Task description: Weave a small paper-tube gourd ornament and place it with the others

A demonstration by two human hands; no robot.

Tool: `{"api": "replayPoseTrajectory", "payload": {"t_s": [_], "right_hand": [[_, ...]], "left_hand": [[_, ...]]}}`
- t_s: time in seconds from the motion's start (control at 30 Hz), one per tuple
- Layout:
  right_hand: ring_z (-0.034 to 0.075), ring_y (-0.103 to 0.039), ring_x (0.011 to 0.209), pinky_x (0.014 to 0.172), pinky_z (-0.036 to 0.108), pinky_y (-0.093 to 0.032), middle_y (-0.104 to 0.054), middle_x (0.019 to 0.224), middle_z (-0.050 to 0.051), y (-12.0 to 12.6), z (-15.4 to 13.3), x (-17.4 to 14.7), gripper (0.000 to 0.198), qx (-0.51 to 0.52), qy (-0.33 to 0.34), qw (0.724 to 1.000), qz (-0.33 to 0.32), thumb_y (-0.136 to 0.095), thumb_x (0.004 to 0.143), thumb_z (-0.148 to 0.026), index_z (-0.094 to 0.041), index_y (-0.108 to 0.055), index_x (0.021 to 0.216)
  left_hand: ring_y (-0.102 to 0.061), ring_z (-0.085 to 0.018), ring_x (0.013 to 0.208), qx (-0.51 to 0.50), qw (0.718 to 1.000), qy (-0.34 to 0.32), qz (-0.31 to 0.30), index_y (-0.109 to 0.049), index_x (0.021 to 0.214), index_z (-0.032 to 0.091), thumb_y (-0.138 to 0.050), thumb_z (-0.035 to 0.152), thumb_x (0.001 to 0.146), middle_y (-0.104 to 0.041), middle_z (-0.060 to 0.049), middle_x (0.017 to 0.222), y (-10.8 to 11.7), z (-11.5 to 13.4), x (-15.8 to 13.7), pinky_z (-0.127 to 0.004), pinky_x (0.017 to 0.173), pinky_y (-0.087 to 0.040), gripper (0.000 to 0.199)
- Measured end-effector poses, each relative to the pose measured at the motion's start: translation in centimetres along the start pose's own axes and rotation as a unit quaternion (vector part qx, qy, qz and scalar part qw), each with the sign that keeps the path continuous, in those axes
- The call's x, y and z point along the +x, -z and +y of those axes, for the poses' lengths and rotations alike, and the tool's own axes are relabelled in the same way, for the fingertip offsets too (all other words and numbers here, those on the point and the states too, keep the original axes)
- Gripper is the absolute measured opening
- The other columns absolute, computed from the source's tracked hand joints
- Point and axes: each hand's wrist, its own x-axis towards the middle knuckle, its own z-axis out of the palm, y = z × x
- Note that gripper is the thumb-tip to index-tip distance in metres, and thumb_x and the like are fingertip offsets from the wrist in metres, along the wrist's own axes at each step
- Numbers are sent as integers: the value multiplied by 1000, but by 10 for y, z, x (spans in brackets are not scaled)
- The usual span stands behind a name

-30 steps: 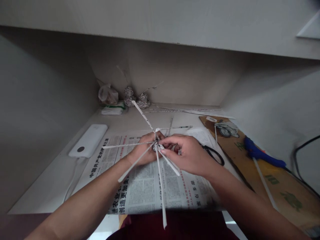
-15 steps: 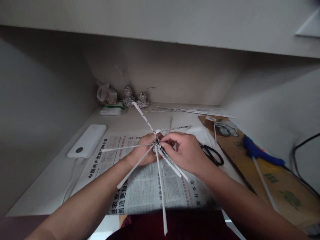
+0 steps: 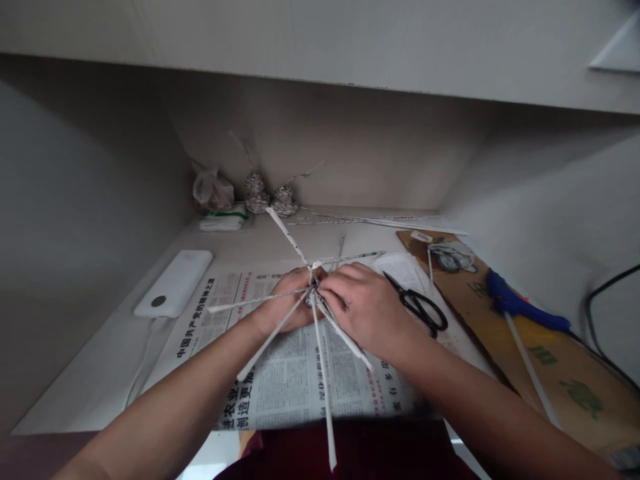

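Observation:
Rolled newspaper tubes [image 3: 320, 373] fan out like spokes from a small woven centre [image 3: 312, 293] held above the newspaper sheet [image 3: 290, 393]. My left hand [image 3: 285, 303] is closed around the underside of that woven piece; its fingertips are partly hidden behind the tubes. From the other side my right hand [image 3: 363, 300] pinches at the centre, thumb and fingers closed on the base of a paper tube. Black scissors [image 3: 423, 310] lie on the newspaper just right of my right hand.
Two woven gourd shapes [image 3: 257, 195] stand at the back beside a plastic bag [image 3: 213, 190]. Loose paper tubes [image 3: 380, 222] lie along the rear. A white power bank [image 3: 174, 283] sits left; a blue glue gun [image 3: 523, 307] rests on cardboard [image 3: 550, 373] at right. Walls enclose both sides.
My right hand has turned slightly and shifted left and down at the centre, uncovering more of the scissors. The tubes at lower right have swung closer together.

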Motion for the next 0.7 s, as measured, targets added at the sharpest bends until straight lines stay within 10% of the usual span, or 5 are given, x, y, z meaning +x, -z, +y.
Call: {"api": "replayPoseTrajectory", "payload": {"t_s": [0.23,0.47,0.7], "right_hand": [[16,-56,74,66,30,-40,-64,80,5,11,-7,4,15,-29,8,996,-86,-51,83,-12,-17,-64,76],[15,-59,67,65,29,-40,-68,77,2,-2,-1,8,11,3,-66,997,-30,-54,84,-19,-19,-64,83],[16,-56,76,68,28,-40,-63,81,4,12,3,3,20,27,39,994,-102,-47,85,-12,-18,-65,81]], "left_hand": [[-55,-16,66,27,999,-42,-14,-50,77,21,-62,16,66,-56,0,70,-6,-9,-2,-30,62,-46,17],[-57,-17,70,25,999,-32,-6,-53,82,19,-62,17,68,-59,-1,76,-2,-7,-2,-30,65,-46,17],[-55,-14,61,-6,1000,12,-12,-51,80,20,-64,17,67,-57,0,71,1,-2,-1,-27,57,-45,18]]}}
